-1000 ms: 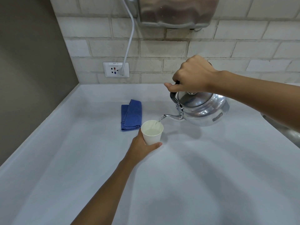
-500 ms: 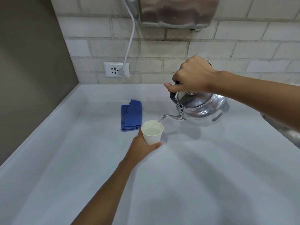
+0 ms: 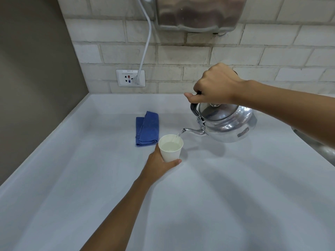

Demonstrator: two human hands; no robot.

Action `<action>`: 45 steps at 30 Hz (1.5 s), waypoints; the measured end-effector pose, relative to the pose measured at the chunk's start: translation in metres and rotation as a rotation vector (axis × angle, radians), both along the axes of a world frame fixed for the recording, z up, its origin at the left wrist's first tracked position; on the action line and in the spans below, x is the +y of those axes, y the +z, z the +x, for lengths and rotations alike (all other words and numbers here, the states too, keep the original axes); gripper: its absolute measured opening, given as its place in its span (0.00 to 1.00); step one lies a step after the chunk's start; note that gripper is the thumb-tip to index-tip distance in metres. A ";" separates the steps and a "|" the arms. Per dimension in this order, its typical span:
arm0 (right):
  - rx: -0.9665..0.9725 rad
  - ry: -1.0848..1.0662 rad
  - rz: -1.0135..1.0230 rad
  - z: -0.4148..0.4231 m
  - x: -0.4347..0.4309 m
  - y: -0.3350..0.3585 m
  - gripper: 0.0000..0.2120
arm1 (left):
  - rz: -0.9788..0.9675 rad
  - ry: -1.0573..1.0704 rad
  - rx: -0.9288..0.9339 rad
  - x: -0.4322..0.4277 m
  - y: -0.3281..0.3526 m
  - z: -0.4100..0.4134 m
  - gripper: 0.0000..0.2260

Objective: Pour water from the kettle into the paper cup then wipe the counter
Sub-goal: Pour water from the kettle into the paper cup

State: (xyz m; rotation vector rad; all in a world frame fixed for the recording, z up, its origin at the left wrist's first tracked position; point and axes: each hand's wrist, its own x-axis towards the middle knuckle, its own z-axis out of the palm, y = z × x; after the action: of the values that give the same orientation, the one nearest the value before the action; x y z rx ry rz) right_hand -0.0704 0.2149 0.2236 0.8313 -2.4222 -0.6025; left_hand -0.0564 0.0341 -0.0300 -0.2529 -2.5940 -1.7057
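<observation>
Right hand (image 3: 216,84): gripping the black handle of the metal kettle (image 3: 229,122) from above, fingers curled shut around it; the hand is covering most of the handle, so only its left end is showing.
Metal kettle: hanging tilted above the desk (image 3: 235,196), spout pointing left and down toward the cup; its shadow is falling on the desk below it. The lid knob is mostly hiding under the hand, and the small label on the body is too blurred to read.
Water stream (image 3: 179,134): running thin from the spout tip into the far side of the cup; it is faint and hard to follow against the white rim.
Paper cup (image 3: 171,148): standing upright, well filled with water; whether its base is touching the desk cannot be told, as the hand is hiding it.
Left hand (image 3: 158,164): wrapping around the lower part of the cup, thumb showing at the front, the other fingers hiding behind the cup.
Blue cloth (image 3: 147,128): lying folded on the desk just behind and left of the cup, apart from both hands.
Wall socket (image 3: 130,78): sitting on the brick wall with a white cable (image 3: 146,42) plugged in; its label is too small to read.
Steel unit (image 3: 199,13): hanging on the wall, cut off by the top edge.
Right edge: a metal rim (image 3: 324,151) is showing, partly covered by the forearm and cut off.
</observation>
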 end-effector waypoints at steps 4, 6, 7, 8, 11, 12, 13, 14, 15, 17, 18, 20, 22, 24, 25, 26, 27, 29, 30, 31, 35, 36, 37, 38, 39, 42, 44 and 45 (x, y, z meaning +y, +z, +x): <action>0.000 0.003 -0.003 -0.001 0.000 -0.002 0.27 | -0.001 -0.001 -0.002 -0.001 -0.001 0.000 0.38; -0.001 0.000 -0.006 -0.001 -0.001 -0.002 0.27 | 0.004 -0.001 -0.001 -0.001 -0.001 0.000 0.38; -0.003 0.000 -0.009 -0.001 -0.001 -0.001 0.27 | 0.006 -0.002 -0.001 -0.001 -0.001 0.000 0.38; -0.005 0.000 -0.012 0.000 -0.001 -0.001 0.27 | 0.007 -0.001 -0.002 -0.001 -0.001 0.000 0.38; -0.007 -0.002 -0.007 0.000 -0.002 -0.001 0.27 | 0.005 0.003 -0.005 -0.001 -0.002 0.000 0.38; -0.007 -0.002 -0.005 0.000 -0.002 -0.001 0.27 | 0.004 0.004 -0.006 -0.001 -0.002 -0.001 0.38; -0.007 -0.002 -0.004 0.000 -0.003 -0.002 0.27 | 0.002 0.005 -0.006 -0.001 -0.002 0.000 0.38; -0.008 -0.001 -0.005 -0.001 -0.003 -0.002 0.27 | 0.002 0.005 -0.006 -0.001 -0.002 0.000 0.38; -0.009 0.001 -0.005 -0.001 -0.003 -0.002 0.27 | 0.001 0.004 -0.007 -0.001 -0.002 0.000 0.38; -0.008 0.002 0.001 -0.002 -0.002 -0.002 0.27 | 0.000 0.004 -0.008 -0.001 -0.002 0.000 0.38; -0.005 0.000 0.005 -0.002 -0.002 -0.002 0.27 | -0.002 0.004 -0.008 -0.001 -0.001 0.000 0.38; 0.001 -0.001 0.011 -0.003 -0.002 -0.003 0.27 | -0.002 0.003 -0.008 -0.001 -0.001 0.000 0.38; 0.001 -0.001 0.017 -0.004 -0.003 -0.004 0.27 | -0.001 0.003 -0.009 -0.001 -0.001 0.000 0.38; -0.001 0.003 0.017 -0.005 -0.003 -0.005 0.27 | 0.000 0.002 -0.011 -0.001 0.000 0.000 0.38; -0.001 0.006 0.017 -0.006 -0.002 -0.005 0.27 | 0.000 0.001 -0.011 0.000 0.000 0.000 0.38; -0.002 0.010 0.016 -0.007 -0.002 -0.005 0.27 | -0.001 0.002 -0.011 0.000 0.000 0.000 0.38; -0.002 0.012 0.016 -0.007 -0.002 -0.005 0.27 | -0.002 0.004 -0.010 0.000 0.000 0.000 0.38; 0.000 0.017 0.011 -0.007 -0.001 -0.005 0.27 | -0.004 0.008 -0.009 0.000 0.000 0.000 0.38; 0.001 0.020 0.005 -0.007 -0.001 -0.006 0.27 | -0.003 0.009 -0.011 0.000 0.000 0.000 0.38; -0.001 0.022 -0.004 -0.007 -0.001 -0.006 0.27 | -0.004 0.010 -0.012 0.000 0.000 0.000 0.38; -0.013 0.027 -0.032 -0.007 0.000 -0.011 0.27 | -0.007 0.008 -0.019 0.000 0.000 0.001 0.39; -0.015 0.027 -0.039 -0.007 0.000 -0.013 0.27 | -0.005 0.004 -0.024 0.000 0.001 0.001 0.39; -0.016 0.024 -0.050 -0.008 0.001 -0.015 0.27 | 0.000 -0.001 -0.028 0.000 0.001 0.001 0.39; -0.019 0.018 -0.067 -0.008 0.003 -0.017 0.28 | 0.005 -0.008 -0.031 0.000 0.002 0.002 0.39; -0.022 0.011 -0.093 -0.009 0.004 -0.019 0.28 | 0.010 -0.015 -0.034 -0.001 0.002 0.003 0.39; -0.042 -0.028 -0.198 -0.018 0.013 -0.026 0.29 | 0.032 -0.031 -0.049 -0.001 0.004 0.003 0.38; -0.057 -0.084 -0.295 -0.028 0.022 -0.030 0.29 | 0.043 -0.027 -0.062 -0.001 0.004 0.003 0.38; -0.062 -0.121 -0.347 -0.034 0.027 -0.032 0.28 | 0.042 -0.024 -0.070 -0.001 0.004 0.003 0.38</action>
State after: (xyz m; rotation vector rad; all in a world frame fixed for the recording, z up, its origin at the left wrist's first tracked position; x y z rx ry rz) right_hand -0.1046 0.2415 0.1919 0.5698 -2.5457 -0.1893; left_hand -0.0532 0.0333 -0.0256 -0.2283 -2.6103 -1.8077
